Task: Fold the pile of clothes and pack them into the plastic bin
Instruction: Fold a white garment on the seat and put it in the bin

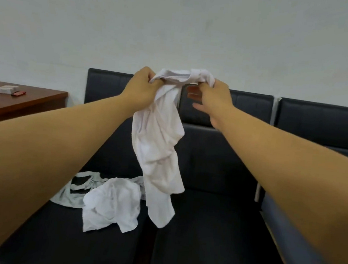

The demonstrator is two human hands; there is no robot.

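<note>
Clothes first: 1 white shirt [159, 147] is up in the air, held out in front of the person above the dark sofa [212, 231], and it hangs down long and crumpled, its bottom end dangling just over the seat. Both arms are stretched forward. Left hand [140, 86] has its fingers curled tight into the shirt's top edge on the left side. Right hand [212, 99] pinches the same top edge on the right with thumb and forefinger, while its other fingers stick out loose below the cloth. Between the 2 hands the fabric bunches in a short, wrinkled band, level with the top of the sofa back. Down on the left seat cushion lies the rest of the pile: a second white garment [110, 206] in a rumpled heap, and a pale grey garment [71, 194] spread partly under it and to its left. The hanging shirt's lower end sits just beside that heap, to its right. Off to the left stands a brown wooden table [22, 104] with a small pale box [6, 89] and something red [18, 93] next to it. A plain pale wall [179, 26] fills the background.
</note>
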